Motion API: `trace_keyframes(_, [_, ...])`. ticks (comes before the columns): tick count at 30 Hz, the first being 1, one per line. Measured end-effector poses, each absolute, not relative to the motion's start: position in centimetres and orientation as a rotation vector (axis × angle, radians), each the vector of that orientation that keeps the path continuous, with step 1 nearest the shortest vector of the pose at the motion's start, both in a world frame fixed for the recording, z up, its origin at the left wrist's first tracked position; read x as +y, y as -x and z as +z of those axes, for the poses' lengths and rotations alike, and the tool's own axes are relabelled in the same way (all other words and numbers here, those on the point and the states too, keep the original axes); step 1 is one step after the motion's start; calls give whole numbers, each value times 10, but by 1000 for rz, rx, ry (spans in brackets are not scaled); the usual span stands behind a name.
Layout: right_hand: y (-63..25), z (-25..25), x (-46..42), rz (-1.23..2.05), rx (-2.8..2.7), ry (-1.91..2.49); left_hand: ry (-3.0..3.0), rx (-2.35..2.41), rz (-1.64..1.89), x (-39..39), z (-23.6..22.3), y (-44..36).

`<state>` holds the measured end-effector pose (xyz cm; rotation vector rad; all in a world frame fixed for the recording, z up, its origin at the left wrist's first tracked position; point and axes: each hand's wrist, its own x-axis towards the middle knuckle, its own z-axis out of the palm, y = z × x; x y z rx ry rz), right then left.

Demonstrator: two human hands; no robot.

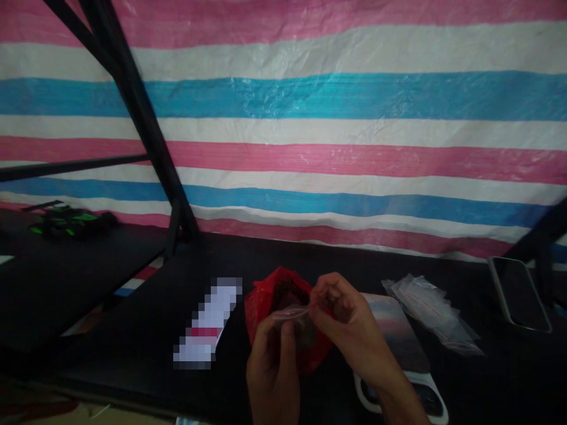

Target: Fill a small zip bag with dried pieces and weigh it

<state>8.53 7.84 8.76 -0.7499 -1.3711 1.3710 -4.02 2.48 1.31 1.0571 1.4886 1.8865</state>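
Between my two hands is a small clear zip-lock bag (305, 332), held in front of an open red plastic bag (261, 304). My left hand (274, 360) pinches the zip-lock bag's left side near the top, thumb toward me. At the right end of its top edge, my right hand (343, 321) closes thumb and fingers together. Something darkish shows inside the small bag, too dim to name. Dark contents (287, 290) are visible in the mouth of the red bag. A kitchen scale (398, 339) with a white body lies partly under my right forearm.
Several empty zip-lock bags (432, 313) lie fanned out right of the scale. Beyond them is a phone (520, 294). A blurred paper slip (208, 324) lies left. A green toy car (71, 221) stands far left, near a black metal frame (146, 124). Striped sheeting (332, 130) hangs behind the black table.
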Motion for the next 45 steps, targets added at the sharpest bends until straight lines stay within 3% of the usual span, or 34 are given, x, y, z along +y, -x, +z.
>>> trace_keyframes(25, [-67, 69, 77, 1360, -1428, 765, -1061, 1531, 1767, 28, 17, 51])
trace_keyframes(45, [-86, 79, 72, 1353, -1437, 777, -1426, 1488, 1916, 24, 22, 45])
